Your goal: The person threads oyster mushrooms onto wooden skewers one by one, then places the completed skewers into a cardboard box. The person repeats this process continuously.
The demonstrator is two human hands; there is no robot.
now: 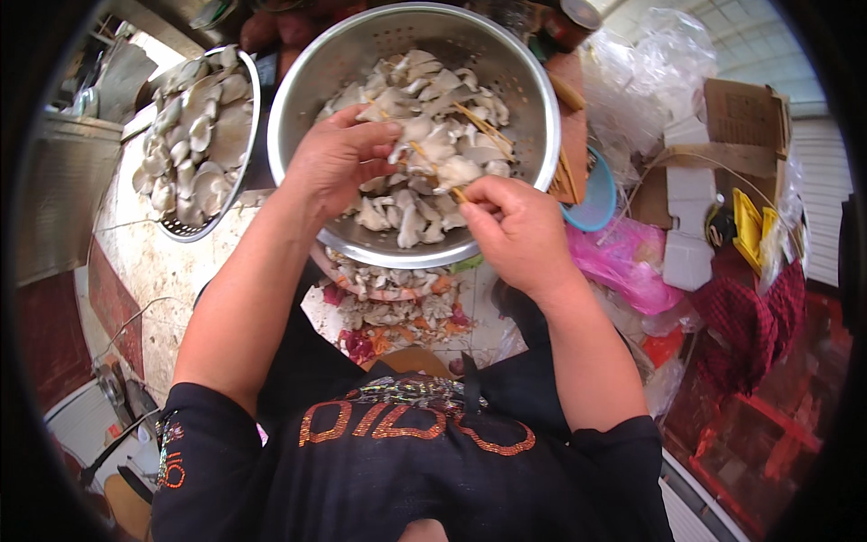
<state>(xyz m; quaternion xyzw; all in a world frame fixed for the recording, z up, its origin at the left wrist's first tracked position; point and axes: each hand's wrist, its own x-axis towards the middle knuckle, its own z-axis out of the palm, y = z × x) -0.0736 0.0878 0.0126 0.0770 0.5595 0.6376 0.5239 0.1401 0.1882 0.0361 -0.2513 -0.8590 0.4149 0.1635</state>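
Observation:
A large steel colander (pixel 325 71) with a perforated wall stands before me, heaped with torn oyster mushrooms (pixel 423 220). My right hand (pixel 518 230) pinches the near end of a bamboo skewer (pixel 460 194), on which mushroom pieces (pixel 433 149) are threaded. Over the left part of the heap, my left hand (pixel 339 159) has thumb and fingers around a mushroom piece at the skewer's far part. Its fingertips are partly hidden by mushroom. Other skewers (pixel 484 125) lie on the heap at the right.
At left stands an oval perforated basket (pixel 254 115) of whole oyster mushrooms. Below the colander are a pink-rimmed container (pixel 393 295) and scattered scraps. On the right are loose skewers (pixel 565 176), a blue basin (pixel 599 196), a pink plastic bag (pixel 626 261) and a cardboard box (pixel 742 122).

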